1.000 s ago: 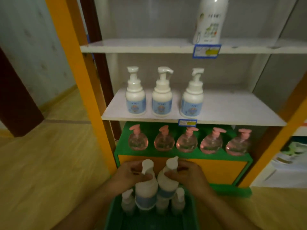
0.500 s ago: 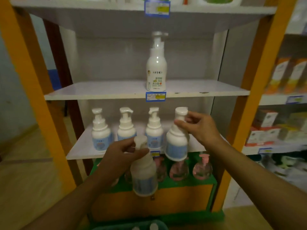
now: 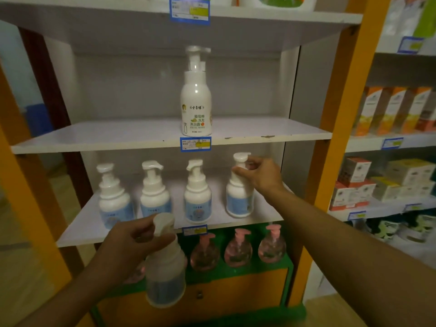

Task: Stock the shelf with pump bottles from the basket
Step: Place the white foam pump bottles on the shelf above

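My right arm stretches forward and up, forearm bare, wrist nearly straight. My right hand point(image 3: 260, 174) has its thumb and fingers pinched in a grip on a pump neck. My left arm comes in from the lower left, bent at the wrist, held lower and closer to me. My left hand point(image 3: 132, 246) has its grip wrapped around another pump neck, thumb on top.
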Demonstrator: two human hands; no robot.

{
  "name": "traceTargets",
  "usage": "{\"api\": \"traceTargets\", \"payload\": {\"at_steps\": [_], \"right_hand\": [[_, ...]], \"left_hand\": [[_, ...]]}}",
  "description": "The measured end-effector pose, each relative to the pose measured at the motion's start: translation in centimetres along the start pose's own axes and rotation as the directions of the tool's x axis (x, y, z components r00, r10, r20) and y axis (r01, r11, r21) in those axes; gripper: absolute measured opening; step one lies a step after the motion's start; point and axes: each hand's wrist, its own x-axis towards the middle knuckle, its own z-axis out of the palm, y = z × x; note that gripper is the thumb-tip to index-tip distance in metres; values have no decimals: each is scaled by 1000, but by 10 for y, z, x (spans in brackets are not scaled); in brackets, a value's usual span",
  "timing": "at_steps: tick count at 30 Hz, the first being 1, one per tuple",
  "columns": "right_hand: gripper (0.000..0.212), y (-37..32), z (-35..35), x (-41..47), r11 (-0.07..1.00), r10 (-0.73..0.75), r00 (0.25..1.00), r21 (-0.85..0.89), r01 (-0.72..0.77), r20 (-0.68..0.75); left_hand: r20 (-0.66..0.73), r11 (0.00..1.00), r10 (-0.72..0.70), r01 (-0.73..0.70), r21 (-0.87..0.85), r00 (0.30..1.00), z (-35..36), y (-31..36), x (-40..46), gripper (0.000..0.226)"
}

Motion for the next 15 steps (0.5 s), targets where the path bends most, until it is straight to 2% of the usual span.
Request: {"api": "traceTargets", "payload": {"at_steps": [5, 7, 11, 13, 15], "right_hand": [[50, 13, 13, 9, 998, 66, 997, -9, -66, -40], [48, 12, 11, 10, 998, 63, 998, 21, -63, 9], [49, 5, -1, 2, 988, 7, 968, 144, -45, 252], [54, 7, -1, -2, 993, -24, 943, 118, -16, 331], [53, 12, 3, -8, 1000, -28, 933, 9, 26, 360]], "left_hand": [[-14, 999, -15, 14, -35, 1000, 0, -5, -2, 60], [-13, 999, -18, 18, -36, 1000, 0, -7, -2, 56], [11, 998, -39, 39, -40, 999, 2, -7, -3, 30], [22, 998, -45, 46, -42, 999, 4, -7, -4, 27], [38, 997, -57, 59, -55, 998, 7, -7, -5, 34]]}}
